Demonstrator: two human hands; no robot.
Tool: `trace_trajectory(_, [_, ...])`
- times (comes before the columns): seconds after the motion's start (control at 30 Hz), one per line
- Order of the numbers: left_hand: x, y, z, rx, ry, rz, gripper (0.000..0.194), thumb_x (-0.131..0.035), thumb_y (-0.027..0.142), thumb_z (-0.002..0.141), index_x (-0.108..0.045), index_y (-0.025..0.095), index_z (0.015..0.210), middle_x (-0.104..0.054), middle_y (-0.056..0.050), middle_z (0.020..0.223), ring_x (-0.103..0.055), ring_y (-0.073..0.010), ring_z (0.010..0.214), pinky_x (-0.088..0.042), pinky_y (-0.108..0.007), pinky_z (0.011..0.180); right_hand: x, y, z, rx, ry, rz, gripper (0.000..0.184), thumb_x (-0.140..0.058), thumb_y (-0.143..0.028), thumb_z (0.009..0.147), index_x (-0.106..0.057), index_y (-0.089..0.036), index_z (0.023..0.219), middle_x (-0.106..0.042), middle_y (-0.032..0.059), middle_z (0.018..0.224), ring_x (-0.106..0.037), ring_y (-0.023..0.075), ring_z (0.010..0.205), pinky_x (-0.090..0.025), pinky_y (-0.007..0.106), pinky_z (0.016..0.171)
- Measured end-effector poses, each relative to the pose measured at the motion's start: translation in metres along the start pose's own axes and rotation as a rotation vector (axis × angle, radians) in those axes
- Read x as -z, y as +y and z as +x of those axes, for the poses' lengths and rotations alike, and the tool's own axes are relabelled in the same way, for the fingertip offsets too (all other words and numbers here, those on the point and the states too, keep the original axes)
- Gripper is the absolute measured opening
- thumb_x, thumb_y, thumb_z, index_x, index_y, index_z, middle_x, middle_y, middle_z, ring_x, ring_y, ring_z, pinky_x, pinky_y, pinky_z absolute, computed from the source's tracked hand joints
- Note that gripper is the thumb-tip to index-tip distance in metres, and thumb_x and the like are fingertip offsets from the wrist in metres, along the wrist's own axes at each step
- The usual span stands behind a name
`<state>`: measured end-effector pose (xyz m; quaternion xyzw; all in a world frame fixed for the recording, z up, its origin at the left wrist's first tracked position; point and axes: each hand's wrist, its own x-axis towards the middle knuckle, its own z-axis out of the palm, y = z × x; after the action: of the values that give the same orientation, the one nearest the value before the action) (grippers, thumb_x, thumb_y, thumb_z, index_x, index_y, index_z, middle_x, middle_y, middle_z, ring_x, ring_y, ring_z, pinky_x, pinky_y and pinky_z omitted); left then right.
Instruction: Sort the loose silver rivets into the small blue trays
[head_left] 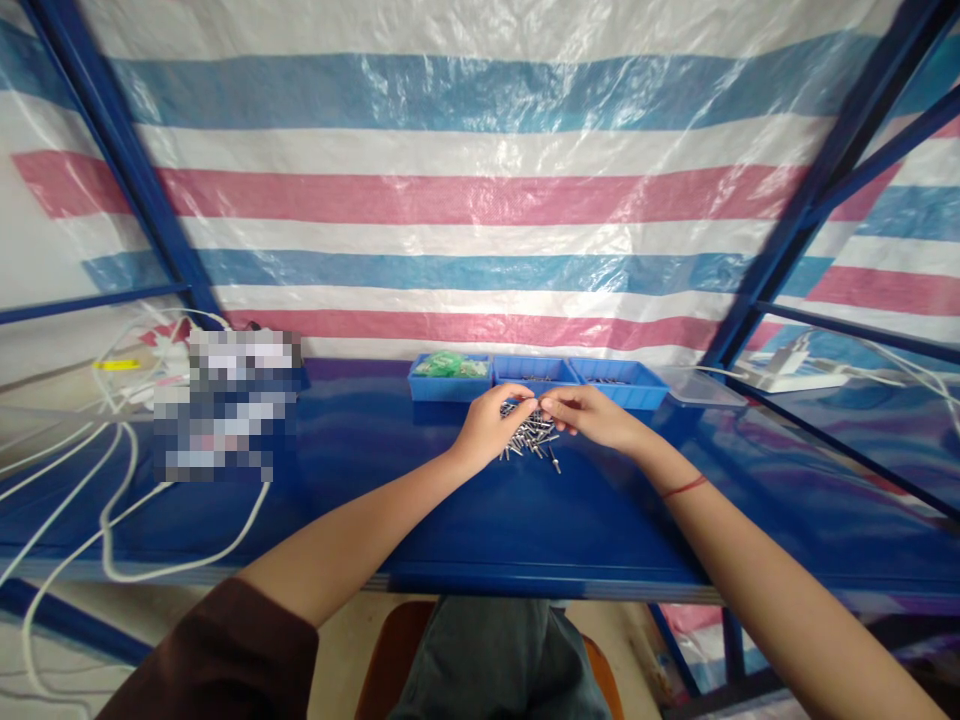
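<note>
No legible text or numbers, as far as discernible.

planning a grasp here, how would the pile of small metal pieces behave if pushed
The metal pieces would probably scatter, since they lie loosely heaped on the blue tabletop. Their shiny surfaces suggest they may slide easily. Being slender, some might roll.

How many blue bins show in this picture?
3, side by side beyond the metal pile: left bin with green contents, middle bin next to it, right bin ending the row.
</note>
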<state>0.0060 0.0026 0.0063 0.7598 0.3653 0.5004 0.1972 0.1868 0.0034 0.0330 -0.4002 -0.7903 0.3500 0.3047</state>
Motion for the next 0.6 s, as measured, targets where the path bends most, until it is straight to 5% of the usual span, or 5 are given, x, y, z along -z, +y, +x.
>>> trace_trajectory(0.23, [0.003, 0.005, 0.000, 0.008, 0.066, -0.015, 0.012, -0.055, 0.026, 0.081, -0.063, 0.018, 0.085, -0.068, -0.001, 0.089, -0.061, -0.0138, 0.087, -0.045, -0.026, 0.082, -0.005, 0.000, 0.002, -0.010, 0.032, 0.151, 0.039, -0.054, -0.052, 0.077, -0.059, -0.014, 0.080, -0.050, -0.0015, 0.062, -0.047, 0.0091, 0.054, -0.038, 0.023, 0.049])
trace_trajectory(0.4, [0.002, 0.002, 0.002, 0.019, 0.047, -0.004, 0.012, -0.055, 0.025, 0.081, -0.063, 0.018, 0.087, -0.068, -0.001, 0.090, -0.062, -0.0145, 0.086, -0.046, -0.027, 0.082, -0.007, -0.007, 0.003, 0.079, 0.304, 0.092, 0.037, -0.061, -0.048, 0.071, -0.061, -0.015, 0.086, -0.058, 0.0012, 0.068, -0.048, 0.0102, 0.055, -0.040, 0.025, 0.052])
trace_trajectory(0.6, [0.003, -0.008, 0.003, -0.038, -0.074, 0.216, 0.028, -0.055, 0.033, 0.081, -0.059, 0.019, 0.105, -0.066, -0.005, 0.100, -0.059, -0.0187, 0.097, -0.044, -0.033, 0.089, 0.010, 0.001, 0.005, 0.190, 0.609, -0.276, 0.029, -0.055, -0.044, 0.078, -0.063, -0.016, 0.076, -0.064, 0.0056, 0.075, -0.056, 0.0150, 0.065, -0.043, 0.028, 0.061])
